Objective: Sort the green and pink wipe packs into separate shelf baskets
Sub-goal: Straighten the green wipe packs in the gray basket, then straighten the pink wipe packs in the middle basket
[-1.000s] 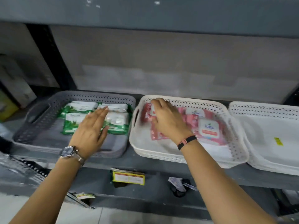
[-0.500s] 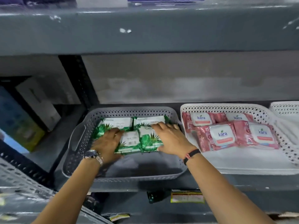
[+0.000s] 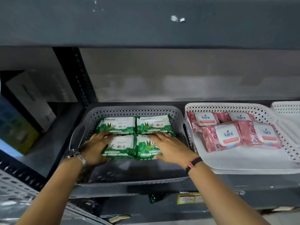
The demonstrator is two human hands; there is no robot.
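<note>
Green wipe packs [image 3: 135, 135] sitting four-up in grey basket [image 3: 133, 111] at 9 o'clock, pink packs [image 3: 233, 132] in white basket [image 3: 227, 106] at 3. I'm squaring greens, left hand [image 3: 95, 147] and right hand [image 3: 168, 146] flat, spread. Sorting looking nearly finished.

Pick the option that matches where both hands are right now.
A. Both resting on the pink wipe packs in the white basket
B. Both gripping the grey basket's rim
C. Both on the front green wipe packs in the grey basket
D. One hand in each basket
C. The left hand and right hand both lie on the front green wipe packs inside the grey basket; the pink wipe packs in the white basket are untouched.
</note>
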